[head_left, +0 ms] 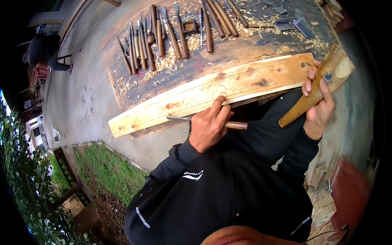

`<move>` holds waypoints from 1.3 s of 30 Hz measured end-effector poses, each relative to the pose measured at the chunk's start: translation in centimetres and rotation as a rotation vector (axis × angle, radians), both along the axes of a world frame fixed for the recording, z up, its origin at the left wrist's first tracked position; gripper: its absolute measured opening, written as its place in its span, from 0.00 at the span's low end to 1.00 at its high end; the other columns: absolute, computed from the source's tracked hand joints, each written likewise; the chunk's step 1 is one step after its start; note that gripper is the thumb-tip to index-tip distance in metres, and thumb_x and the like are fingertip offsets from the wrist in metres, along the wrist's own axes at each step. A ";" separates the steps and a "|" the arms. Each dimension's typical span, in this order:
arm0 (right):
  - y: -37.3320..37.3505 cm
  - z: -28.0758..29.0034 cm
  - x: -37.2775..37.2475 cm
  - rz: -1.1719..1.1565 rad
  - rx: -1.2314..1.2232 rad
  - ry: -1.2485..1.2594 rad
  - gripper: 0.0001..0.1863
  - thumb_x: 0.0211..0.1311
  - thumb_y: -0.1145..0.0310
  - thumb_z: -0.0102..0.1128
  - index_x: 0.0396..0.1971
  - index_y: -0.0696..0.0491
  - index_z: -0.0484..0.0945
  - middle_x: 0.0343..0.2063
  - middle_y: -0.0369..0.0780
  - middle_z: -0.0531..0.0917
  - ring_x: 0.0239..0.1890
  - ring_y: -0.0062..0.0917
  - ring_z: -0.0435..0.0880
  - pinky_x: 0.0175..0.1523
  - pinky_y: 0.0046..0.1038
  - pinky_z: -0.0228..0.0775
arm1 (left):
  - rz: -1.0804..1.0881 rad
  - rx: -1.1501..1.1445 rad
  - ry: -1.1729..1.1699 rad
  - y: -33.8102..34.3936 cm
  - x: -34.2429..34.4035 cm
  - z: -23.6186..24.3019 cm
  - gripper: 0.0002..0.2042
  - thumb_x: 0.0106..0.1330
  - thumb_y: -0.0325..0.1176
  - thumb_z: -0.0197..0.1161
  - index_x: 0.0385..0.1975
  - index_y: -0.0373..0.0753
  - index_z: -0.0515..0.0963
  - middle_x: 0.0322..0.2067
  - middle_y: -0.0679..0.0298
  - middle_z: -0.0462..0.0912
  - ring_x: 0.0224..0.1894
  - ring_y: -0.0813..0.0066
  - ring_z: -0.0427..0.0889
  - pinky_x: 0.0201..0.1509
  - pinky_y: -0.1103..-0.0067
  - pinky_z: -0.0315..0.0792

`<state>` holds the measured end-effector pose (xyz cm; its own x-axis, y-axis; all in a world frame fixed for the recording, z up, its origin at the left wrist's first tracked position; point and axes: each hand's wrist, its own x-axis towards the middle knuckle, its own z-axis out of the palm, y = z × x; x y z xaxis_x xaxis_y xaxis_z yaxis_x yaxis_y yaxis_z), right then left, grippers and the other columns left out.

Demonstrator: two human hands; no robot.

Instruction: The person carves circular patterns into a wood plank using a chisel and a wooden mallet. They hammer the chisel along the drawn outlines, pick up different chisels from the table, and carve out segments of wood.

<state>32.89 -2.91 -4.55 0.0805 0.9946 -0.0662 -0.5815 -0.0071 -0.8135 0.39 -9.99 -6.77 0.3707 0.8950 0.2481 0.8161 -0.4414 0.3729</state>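
Observation:
A long pale board (147, 114) with pencilled flower shapes and lines lies across the front of the worn wooden bench (134, 87). My left hand (208, 124) holds a chisel (237, 125) with a brown handle, its metal blade pointing left over the board's near edge, while my index finger reaches onto the pencilled pattern. My right hand (318, 106) grips a wooden mallet (335, 69) by the board's right end, its thick head upward and its narrow handle pointing down-left.
Several chisels and gouges (183, 49) lie among shavings along the bench's back, with grey metal pieces (304, 28) at the right. A person in dark clothing (43, 47) is at the far left. Wood pieces (322, 196) and a red board (349, 192) are at lower right; grass (102, 163) is at lower left.

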 end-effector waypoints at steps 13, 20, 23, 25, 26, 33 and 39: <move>-0.1 -0.6 0.3 0.026 0.002 0.013 0.32 0.70 0.67 0.59 0.68 0.64 0.60 0.45 0.44 0.73 0.37 0.21 0.76 0.40 0.20 0.68 | 0.199 -0.144 0.132 0.2 -4.1 -0.3 0.41 0.43 0.22 0.67 0.66 0.44 0.72 0.72 0.55 0.67 0.31 0.60 0.87 0.28 0.72 0.79; 0.0 -0.9 0.8 0.017 0.004 0.004 0.31 0.72 0.67 0.58 0.68 0.65 0.61 0.47 0.45 0.76 0.36 0.21 0.75 0.40 0.20 0.69 | 0.274 -0.243 0.131 0.3 -5.8 0.3 0.45 0.48 0.31 0.76 0.73 0.50 0.66 0.74 0.53 0.62 0.40 0.56 0.89 0.33 0.68 0.80; 0.0 -0.9 1.1 0.016 -0.008 -0.007 0.31 0.73 0.68 0.56 0.70 0.65 0.59 0.48 0.45 0.76 0.36 0.21 0.75 0.41 0.20 0.69 | 0.257 -0.287 0.136 0.6 -6.4 0.5 0.47 0.48 0.31 0.76 0.74 0.55 0.64 0.74 0.51 0.61 0.41 0.55 0.89 0.33 0.68 0.80; 0.2 -0.9 0.9 0.020 -0.012 -0.019 0.31 0.74 0.68 0.55 0.71 0.65 0.58 0.48 0.45 0.75 0.37 0.21 0.74 0.42 0.20 0.69 | 0.229 -0.311 0.165 0.8 -7.1 0.7 0.48 0.47 0.30 0.76 0.74 0.57 0.64 0.74 0.50 0.62 0.41 0.53 0.88 0.33 0.67 0.80; 0.2 -0.8 0.7 0.022 -0.015 -0.031 0.31 0.75 0.68 0.55 0.71 0.65 0.58 0.48 0.44 0.75 0.37 0.21 0.74 0.42 0.20 0.69 | 0.215 -0.322 0.190 0.8 -7.3 0.7 0.49 0.46 0.30 0.76 0.74 0.58 0.64 0.74 0.50 0.62 0.41 0.53 0.88 0.33 0.67 0.80; 0.4 -2.3 1.5 0.025 0.036 0.011 0.29 0.75 0.68 0.54 0.70 0.62 0.62 0.46 0.40 0.74 0.36 0.18 0.74 0.40 0.20 0.69 | 0.140 -0.265 0.249 3.2 -9.3 1.2 0.51 0.44 0.31 0.76 0.75 0.58 0.63 0.71 0.45 0.64 0.42 0.50 0.87 0.35 0.65 0.81; -0.2 -2.1 0.8 0.026 0.016 0.009 0.27 0.76 0.67 0.55 0.69 0.61 0.62 0.45 0.39 0.73 0.36 0.17 0.74 0.40 0.18 0.70 | 0.122 -0.257 0.224 2.3 -11.1 1.2 0.49 0.44 0.25 0.70 0.74 0.57 0.66 0.70 0.43 0.64 0.38 0.50 0.88 0.34 0.66 0.81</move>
